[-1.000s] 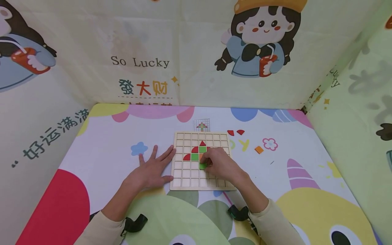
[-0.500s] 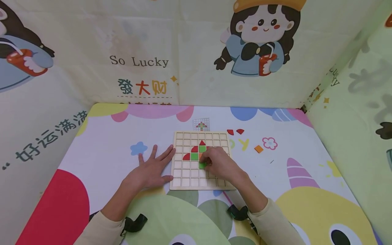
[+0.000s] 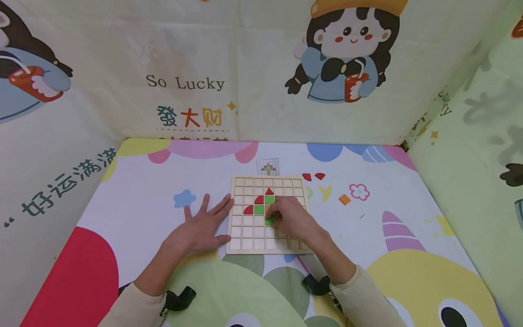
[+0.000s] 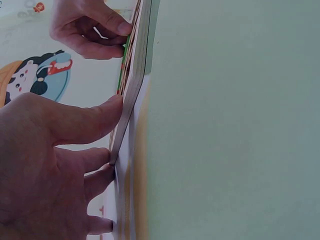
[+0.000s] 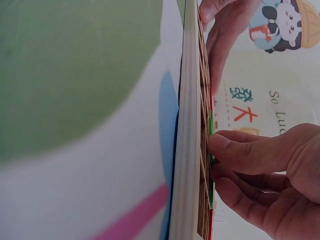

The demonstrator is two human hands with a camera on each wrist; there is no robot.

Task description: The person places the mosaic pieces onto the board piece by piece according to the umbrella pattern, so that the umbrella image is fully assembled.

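Observation:
A square wooden grid board [image 3: 241, 245] lies on the table, bearing red, green and orange pieces in an arrow-like shape. My left hand [image 3: 200, 230] is spread flat at its left side, thumb and fingertips touching the edge; the left wrist view shows the thumb [image 4: 90, 120] against the rim. My right hand [image 3: 295, 218] is over the middle of the board, its thumb and fingertips pinching a green square tile [image 3: 269, 221] in a cell below the orange one. In the right wrist view the thumb [image 5: 225, 145] touches green at the board's surface. The hand hides several cells on the right.
A small printed pattern card [image 3: 268, 166] lies behind the board. Two red quarter-round pieces [image 3: 320, 176] are at its back right corner, and an orange square tile [image 3: 345, 200] is farther right. Patterned cloth walls [image 3: 261, 113] enclose the table.
Both hands, the board and the pieces stay as they were. Only a slight shift of the head view shows.

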